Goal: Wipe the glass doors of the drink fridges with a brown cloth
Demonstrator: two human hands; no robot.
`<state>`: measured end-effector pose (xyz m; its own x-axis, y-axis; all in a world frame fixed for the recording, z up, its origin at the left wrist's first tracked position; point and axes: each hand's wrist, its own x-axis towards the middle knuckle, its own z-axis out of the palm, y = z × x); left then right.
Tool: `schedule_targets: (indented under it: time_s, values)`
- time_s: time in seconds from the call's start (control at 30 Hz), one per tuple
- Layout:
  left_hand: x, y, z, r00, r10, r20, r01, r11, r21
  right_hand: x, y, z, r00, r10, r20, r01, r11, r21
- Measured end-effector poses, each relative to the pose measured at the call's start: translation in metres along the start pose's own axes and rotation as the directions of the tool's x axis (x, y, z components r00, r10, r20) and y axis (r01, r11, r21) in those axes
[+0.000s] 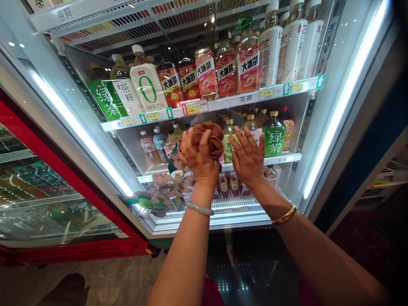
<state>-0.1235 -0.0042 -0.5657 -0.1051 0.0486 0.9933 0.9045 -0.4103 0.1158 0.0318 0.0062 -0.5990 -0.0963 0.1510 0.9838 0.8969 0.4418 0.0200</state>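
My left hand, with a pale bangle at the wrist, grips a crumpled brown cloth in front of a drinks fridge. Just right of it, my right hand is raised with fingers stretched out flat and holds nothing; a gold bracelet is on that wrist. Behind my right hand, a green tea bottle and a yellow-green bottle stand on the middle shelf. Glass seems to lie between the hands and the bottles, with flower decals on it left of my left hand.
Iced tea bottles line the upper shelf, whose front edge carries price tags. Bright light strips run up both sides of the fridge. A red-framed fridge stands at the left, over a grey floor.
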Motion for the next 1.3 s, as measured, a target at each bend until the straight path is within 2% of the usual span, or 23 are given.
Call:
schedule_targets:
  time_s: [0.07,0.13,0.2,0.27,0.4,0.53,0.63,0.7,0.73,0.8,0.87,0.97,1.03,1.1,1.17,1.23,1.3]
  values:
    - [0.011,-0.003,0.0,0.992,-0.095,-0.088,0.096,0.995,0.007,0.003,0.009,-0.006,0.997,-0.078,0.02,0.079,0.997,-0.021]
    - [0.008,-0.001,0.002,0.984,-0.133,-0.117,0.134,0.991,-0.002,0.005,0.018,-0.012,0.99,-0.14,0.029,0.14,0.99,-0.031]
    - [-0.006,0.008,0.006,0.987,-0.143,-0.076,0.143,0.99,-0.004,0.006,0.027,-0.016,0.988,-0.15,0.026,0.151,0.988,-0.038]
    - [-0.024,0.021,0.011,0.991,-0.134,-0.021,0.134,0.991,-0.006,0.007,0.038,-0.019,0.994,-0.109,-0.002,0.109,0.992,-0.059]
    - [-0.044,0.043,0.015,0.995,0.004,0.103,0.0,0.999,-0.045,0.006,0.055,-0.02,0.996,-0.036,-0.077,0.028,0.995,-0.098]
    - [-0.025,0.043,0.012,0.985,0.112,0.133,-0.1,0.991,-0.093,0.001,0.06,-0.018,0.997,-0.013,-0.073,0.004,0.993,-0.12]
    - [-0.009,0.039,0.01,0.992,0.041,0.123,-0.032,0.997,-0.075,-0.001,0.058,-0.016,0.999,0.004,-0.053,-0.011,0.992,-0.124]
    - [-0.014,0.04,0.012,0.997,-0.021,0.079,0.025,0.998,-0.05,-0.001,0.057,-0.015,0.998,0.01,-0.056,-0.017,0.992,-0.122]
    - [-0.022,0.042,0.014,0.998,-0.014,0.053,0.016,0.999,-0.049,0.0,0.057,-0.014,0.998,0.015,-0.061,-0.022,0.992,-0.123]
    - [-0.044,0.046,0.018,0.997,0.077,0.025,-0.075,0.995,-0.068,0.0,0.058,-0.012,0.997,0.033,-0.073,-0.042,0.99,-0.132]
    - [-0.062,0.05,0.021,0.974,0.213,0.072,-0.205,0.972,-0.112,-0.001,0.059,-0.01,0.996,0.054,-0.069,-0.064,0.987,-0.148]
    - [-0.058,0.047,0.021,0.944,0.301,0.133,-0.281,0.948,-0.151,-0.001,0.059,-0.01,0.997,0.051,-0.053,-0.059,0.987,-0.15]
    - [-0.035,0.041,0.017,0.962,0.245,0.124,-0.227,0.963,-0.143,-0.001,0.058,-0.012,0.998,0.04,-0.057,-0.047,0.99,-0.132]
    - [-0.009,0.036,0.013,0.995,0.058,0.083,-0.051,0.995,-0.08,0.0,0.056,-0.015,0.998,0.038,-0.059,-0.044,0.993,-0.111]
    - [0.006,0.034,0.011,0.995,-0.093,0.036,0.094,0.995,-0.043,0.001,0.054,-0.017,0.998,0.041,-0.053,-0.045,0.994,-0.096]
    - [0.003,0.037,0.012,0.991,-0.134,0.029,0.135,0.99,-0.034,0.001,0.055,-0.017,0.998,0.033,-0.051,-0.037,0.995,-0.094]
    - [-0.015,0.045,0.016,0.995,-0.087,0.058,0.089,0.995,-0.036,0.0,0.056,-0.015,0.998,0.019,-0.066,-0.026,0.994,-0.104]
